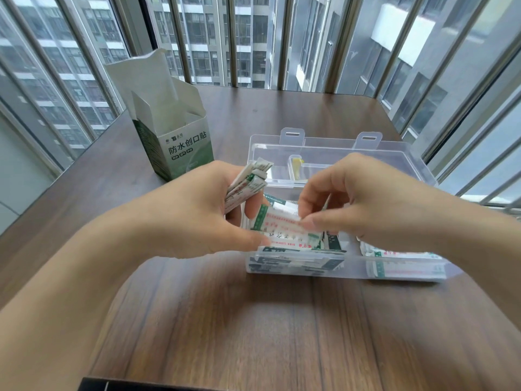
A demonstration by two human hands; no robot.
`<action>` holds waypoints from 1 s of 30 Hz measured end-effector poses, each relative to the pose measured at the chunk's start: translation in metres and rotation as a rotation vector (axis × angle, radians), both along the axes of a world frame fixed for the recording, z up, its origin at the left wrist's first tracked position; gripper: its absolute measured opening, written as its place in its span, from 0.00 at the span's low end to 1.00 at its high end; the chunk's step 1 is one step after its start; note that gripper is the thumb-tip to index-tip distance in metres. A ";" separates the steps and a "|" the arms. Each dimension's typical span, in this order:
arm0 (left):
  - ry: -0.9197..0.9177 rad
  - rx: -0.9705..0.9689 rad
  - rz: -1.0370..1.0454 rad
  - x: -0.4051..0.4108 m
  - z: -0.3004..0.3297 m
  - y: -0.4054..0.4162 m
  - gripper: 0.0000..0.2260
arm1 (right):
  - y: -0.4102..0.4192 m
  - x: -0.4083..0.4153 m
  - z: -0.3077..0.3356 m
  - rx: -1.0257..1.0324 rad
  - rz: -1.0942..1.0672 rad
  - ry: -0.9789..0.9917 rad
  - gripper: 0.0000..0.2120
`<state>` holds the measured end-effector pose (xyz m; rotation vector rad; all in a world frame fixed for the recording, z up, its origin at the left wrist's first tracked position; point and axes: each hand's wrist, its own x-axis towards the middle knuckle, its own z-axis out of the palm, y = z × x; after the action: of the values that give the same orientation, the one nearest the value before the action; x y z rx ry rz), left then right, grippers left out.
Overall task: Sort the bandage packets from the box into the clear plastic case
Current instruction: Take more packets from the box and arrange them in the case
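Nearest the viewer lies a broad stretch of the dark wood-grain table [253, 328], bare except for a thin black object [118, 386] at its near edge, so both forearms have open room to draw back.

Beyond that stands the clear plastic case [349, 268], its near wall showing green-and-white bandage packets already stacked in the left compartment [293, 262] and more lying in the right compartment [406, 266]. The sorting looks well under way, though not finished.

Just above the left compartment, the right hand [375, 204] pinches one white paper packet with green ends [282, 224] between thumb and fingertips, holding it tilted over the pile. The left hand [197, 210] curls round a fanned bundle of packets [248, 182] that are not yet placed, its thumb resting near the case's left rim. That bundle, at least, is left to do.

Behind the hands the transparent hinged lid [338, 153] lies open and flat, two latch tabs pointing away; it blocks nothing above the compartments.

Further left, well apart from the case, the green-and-white cardboard box [180, 148] stands upright with its top flaps open; whether anything remains inside cannot be told.

The table's far edge meets the barred windows [253, 40], leaving clear tabletop between box and glass.
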<state>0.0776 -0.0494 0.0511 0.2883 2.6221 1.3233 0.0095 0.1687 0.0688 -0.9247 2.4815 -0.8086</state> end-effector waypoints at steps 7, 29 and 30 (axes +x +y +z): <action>0.063 -0.031 0.117 0.000 -0.002 0.006 0.16 | 0.006 -0.003 0.004 -0.140 -0.121 -0.216 0.03; 0.176 0.149 0.185 0.000 -0.008 0.011 0.18 | -0.017 0.000 -0.001 0.225 0.145 0.051 0.08; 0.182 0.172 0.192 0.000 -0.009 0.011 0.18 | -0.019 0.000 -0.001 0.240 0.153 0.062 0.08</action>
<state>0.0774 -0.0388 0.0418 0.1931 2.7462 1.6638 0.0096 0.1502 0.0677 -1.0486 2.4555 -0.4276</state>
